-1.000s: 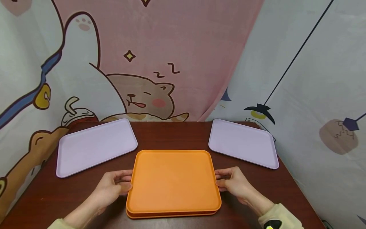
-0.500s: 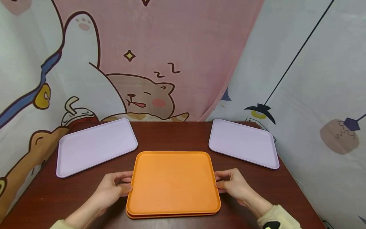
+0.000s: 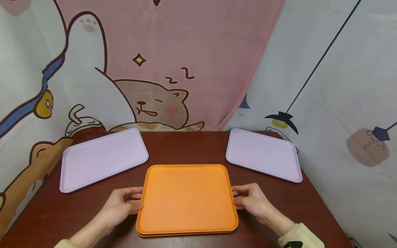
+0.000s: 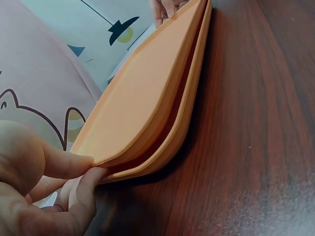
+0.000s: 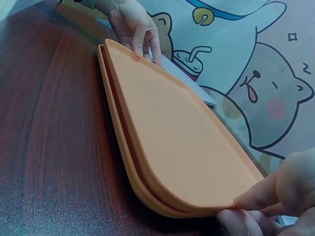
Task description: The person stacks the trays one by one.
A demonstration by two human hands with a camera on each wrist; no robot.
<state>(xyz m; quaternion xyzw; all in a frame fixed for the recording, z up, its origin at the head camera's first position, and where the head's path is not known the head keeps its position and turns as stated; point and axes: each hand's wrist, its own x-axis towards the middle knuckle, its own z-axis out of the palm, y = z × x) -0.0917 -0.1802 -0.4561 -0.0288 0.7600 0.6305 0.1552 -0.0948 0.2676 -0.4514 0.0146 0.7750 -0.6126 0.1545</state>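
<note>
Orange trays (image 3: 187, 198), two stacked, sit at the near middle of the tabletop (image 3: 186, 148). The left hand (image 3: 122, 203) and right hand (image 3: 249, 200) each pinch the top tray's side edge, lifted slightly off the lower one. Two lilac trays (image 3: 102, 158) lie farther back, left and right.

Left hand (image 3: 119, 206): bare, no rings, no glove, nothing on the fingers.
Right hand (image 3: 252, 201): bare too, nothing worn on it.
Left sleeve (image 3: 62, 244): pale cream cuff, just peeking in at the bottom edge.
Right sleeve (image 3: 299, 236): pale cream cuff, soft fabric, with a dark patch showing a yellow fleck at its lower edge.
</note>
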